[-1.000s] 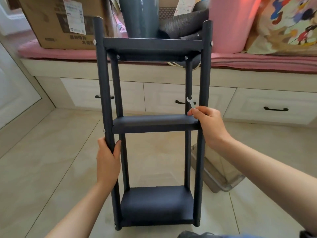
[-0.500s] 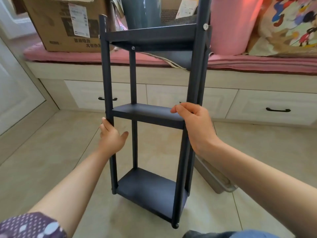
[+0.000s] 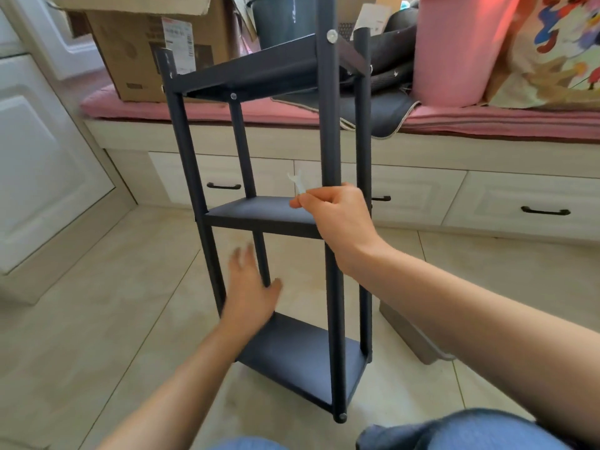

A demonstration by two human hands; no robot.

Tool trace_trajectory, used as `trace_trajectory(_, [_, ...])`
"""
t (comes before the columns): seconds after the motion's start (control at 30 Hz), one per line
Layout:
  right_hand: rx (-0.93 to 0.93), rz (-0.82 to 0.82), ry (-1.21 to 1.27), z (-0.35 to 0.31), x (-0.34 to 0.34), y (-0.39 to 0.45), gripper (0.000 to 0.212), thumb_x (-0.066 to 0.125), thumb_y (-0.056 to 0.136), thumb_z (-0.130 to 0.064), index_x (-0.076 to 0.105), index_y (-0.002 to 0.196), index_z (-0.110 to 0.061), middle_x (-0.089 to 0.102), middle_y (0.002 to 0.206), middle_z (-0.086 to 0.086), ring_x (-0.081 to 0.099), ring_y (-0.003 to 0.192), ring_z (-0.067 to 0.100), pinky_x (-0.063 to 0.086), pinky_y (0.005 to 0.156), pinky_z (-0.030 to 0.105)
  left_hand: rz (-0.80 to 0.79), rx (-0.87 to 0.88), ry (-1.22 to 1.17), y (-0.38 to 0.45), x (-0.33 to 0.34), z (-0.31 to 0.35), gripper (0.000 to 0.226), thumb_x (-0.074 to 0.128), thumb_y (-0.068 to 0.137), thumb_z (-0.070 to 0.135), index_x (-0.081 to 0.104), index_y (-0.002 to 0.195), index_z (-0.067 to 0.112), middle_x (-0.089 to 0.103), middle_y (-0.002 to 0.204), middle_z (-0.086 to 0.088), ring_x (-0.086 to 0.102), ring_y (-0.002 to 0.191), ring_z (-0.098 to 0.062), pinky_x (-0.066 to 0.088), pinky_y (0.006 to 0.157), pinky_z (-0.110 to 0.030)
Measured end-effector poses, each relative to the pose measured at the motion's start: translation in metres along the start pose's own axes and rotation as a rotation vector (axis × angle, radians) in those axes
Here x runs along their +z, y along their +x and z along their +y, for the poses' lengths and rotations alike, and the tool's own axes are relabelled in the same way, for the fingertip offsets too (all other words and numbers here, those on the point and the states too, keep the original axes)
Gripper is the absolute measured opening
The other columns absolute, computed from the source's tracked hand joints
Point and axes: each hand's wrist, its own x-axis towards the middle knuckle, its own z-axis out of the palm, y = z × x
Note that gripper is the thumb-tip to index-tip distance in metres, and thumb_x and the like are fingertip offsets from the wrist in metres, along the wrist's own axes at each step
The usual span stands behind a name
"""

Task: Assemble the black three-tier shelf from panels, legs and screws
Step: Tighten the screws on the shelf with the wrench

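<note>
The black three-tier shelf (image 3: 259, 211) stands upright on the tiled floor, turned with one corner leg (image 3: 334, 319) towards me. All three panels sit between the four legs, and silver screw heads show at the top tier (image 3: 331, 36). My right hand (image 3: 337, 216) is at that near leg, level with the middle panel, and pinches a small white wrench (image 3: 297, 181) that points upward. My left hand (image 3: 250, 293) is blurred and spread, just off the shelf beside the lower left legs, holding nothing.
A window seat with a pink cushion (image 3: 487, 120) carries a cardboard box (image 3: 146, 50), a grey bin (image 3: 279, 17) and a pink bin (image 3: 454, 50). Drawers (image 3: 545, 211) run below it. A clear plastic container (image 3: 412, 336) lies right of the shelf. My knees (image 3: 470, 430) are at the bottom.
The shelf has been turned further round and set lower on the floor. My left hand has let go of the left leg and opened. The wrench shows again above my right hand.
</note>
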Motion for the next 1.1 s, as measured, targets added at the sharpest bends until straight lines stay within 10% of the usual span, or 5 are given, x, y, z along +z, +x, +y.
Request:
trace_trajectory(0.13, [0.076, -0.069, -0.001, -0.014, 0.016, 0.007, 0.033, 0.061, 0.095, -0.015, 0.059, 0.067, -0.032, 0.052, 0.082, -0.013, 0.049, 0.077, 0.004, 0.038, 0.054, 0.012, -0.285, 0.059, -0.530, -0.035, 0.020, 0.041, 0.024, 0.049, 0.098, 0.054, 0.056, 0.118, 0.043, 0.064, 0.117, 0.034, 0.056, 0.113, 0.014, 0.039, 0.085, -0.003])
trace_trajectory(0.3, [0.080, -0.139, 0.002, -0.022, 0.027, 0.009, 0.033, 0.063, 0.094, -0.017, 0.055, 0.065, -0.031, 0.051, 0.082, -0.012, 0.047, 0.080, 0.006, 0.037, 0.063, 0.018, -0.086, 0.079, -0.698, -0.035, 0.028, 0.052, 0.032, 0.040, 0.103, 0.046, 0.052, 0.095, 0.018, 0.055, 0.068, 0.006, 0.057, 0.063, -0.008, 0.055, 0.069, -0.024])
trace_trajectory(0.6, [-0.046, -0.300, 0.013, -0.016, 0.016, 0.008, 0.019, 0.061, 0.095, -0.021, 0.075, 0.083, -0.022, 0.064, 0.105, -0.006, 0.057, 0.102, 0.012, 0.047, 0.087, 0.025, 0.199, -0.081, -0.819, -0.025, 0.019, 0.050, 0.051, 0.039, 0.104, 0.050, 0.046, 0.072, 0.012, 0.041, 0.061, -0.009, 0.035, 0.048, -0.017, 0.032, 0.043, -0.028])
trace_trajectory(0.77, [-0.230, -0.117, -0.095, 0.014, -0.006, 0.001, 0.015, 0.062, 0.096, -0.023, 0.076, 0.091, -0.022, 0.053, 0.118, -0.009, 0.050, 0.104, -0.005, 0.041, 0.082, 0.003, 0.247, -0.095, -0.842, -0.018, 0.010, 0.046, 0.055, 0.042, 0.102, 0.053, 0.051, 0.073, 0.007, 0.044, 0.058, -0.007, 0.038, 0.048, -0.017, 0.035, 0.042, -0.027])
trace_trajectory(1.1, [-0.109, -0.153, -0.173, 0.091, -0.002, -0.010, 0.018, 0.059, 0.098, -0.023, 0.074, 0.105, -0.017, 0.072, 0.088, -0.005, 0.065, 0.078, 0.012, 0.058, 0.074, 0.037, 0.259, -0.156, -0.773, -0.006, 0.002, 0.045, 0.059, 0.036, 0.098, 0.062, 0.046, 0.066, 0.013, 0.038, 0.053, -0.001, 0.035, 0.043, -0.012, 0.033, 0.041, -0.028])
